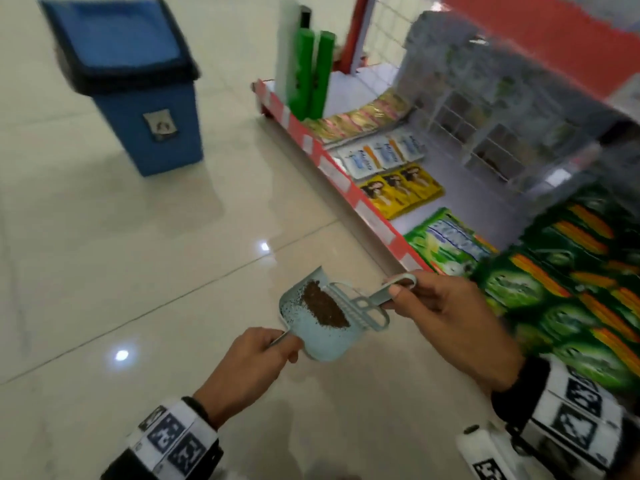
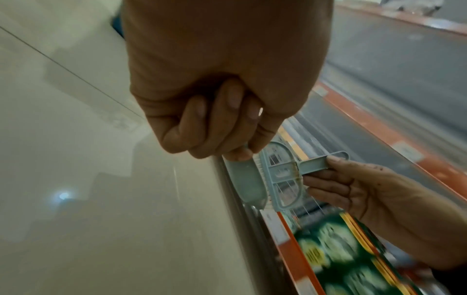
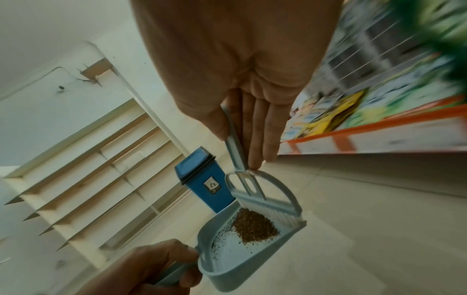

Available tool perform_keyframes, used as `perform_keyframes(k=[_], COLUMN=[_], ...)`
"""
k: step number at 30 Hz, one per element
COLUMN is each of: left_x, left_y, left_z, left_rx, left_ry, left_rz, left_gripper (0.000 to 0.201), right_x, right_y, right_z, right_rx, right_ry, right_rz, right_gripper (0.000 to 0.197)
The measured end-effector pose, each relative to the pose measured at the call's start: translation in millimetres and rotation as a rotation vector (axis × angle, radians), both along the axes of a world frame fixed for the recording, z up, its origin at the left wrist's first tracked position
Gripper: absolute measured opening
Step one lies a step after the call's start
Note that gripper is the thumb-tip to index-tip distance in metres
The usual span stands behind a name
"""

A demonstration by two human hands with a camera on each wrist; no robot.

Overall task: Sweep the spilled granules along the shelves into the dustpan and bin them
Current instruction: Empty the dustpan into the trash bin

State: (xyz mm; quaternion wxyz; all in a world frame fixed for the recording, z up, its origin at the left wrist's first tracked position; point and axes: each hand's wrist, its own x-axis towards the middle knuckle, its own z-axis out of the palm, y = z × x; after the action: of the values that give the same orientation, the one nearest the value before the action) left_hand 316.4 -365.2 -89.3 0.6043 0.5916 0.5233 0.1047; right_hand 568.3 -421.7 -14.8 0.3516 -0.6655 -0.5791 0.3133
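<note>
My left hand [image 1: 254, 358] is curling its fingers [image 2: 222, 111] round the stub handle of the pale blue dustpan [image 1: 313, 332], gripping it and holding the pan in the air over the floor [image 1: 156, 254]. My right hand [image 1: 446, 313] is pinching the flat handle of the small matching brush [image 1: 369, 308] between thumb and fingers [image 3: 262, 127], and the brush's bristles are resting inside the pan at its open edge. A heap of brown granules [image 1: 325, 308] is lying in the pan just beside the bristles, with loose specks scattered toward the pan's back wall.

The blue bin [image 1: 135, 81] with its dark swing lid is standing on the floor well apart from the pan; it is carrying a small silver label on its front whose print I cannot read. The bottom shelf [image 1: 346, 183], edged in red and white, is running along my right, just beside my right hand. Lying on it are green packets with corn pictures [image 1: 571, 306], a green and blue bag [image 1: 450, 244], yellow sachets [image 1: 401, 194], white sachets [image 1: 381, 155] and gold ones [image 1: 363, 119], with two upright green boxes [image 1: 311, 74] at the shelf's far end. All their lettering is too blurred to read.
</note>
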Motion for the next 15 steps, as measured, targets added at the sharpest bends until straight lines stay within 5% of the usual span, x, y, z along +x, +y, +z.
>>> perform_keyframes(k=[8, 15], left_x=[-85, -133], left_y=[68, 134], left_z=[3, 56], left_rx=[-0.005, -0.138], left_ry=[0.027, -0.035], left_rz=[0.328, 0.604], left_gripper=[0.04, 0.034], right_x=[-87, -155], right_y=[162, 251], right_z=[-12, 37], right_rx=[0.088, 0.225], right_ry=[0.037, -0.018], right_rz=[0.269, 0.391], right_gripper=[0.012, 0.014])
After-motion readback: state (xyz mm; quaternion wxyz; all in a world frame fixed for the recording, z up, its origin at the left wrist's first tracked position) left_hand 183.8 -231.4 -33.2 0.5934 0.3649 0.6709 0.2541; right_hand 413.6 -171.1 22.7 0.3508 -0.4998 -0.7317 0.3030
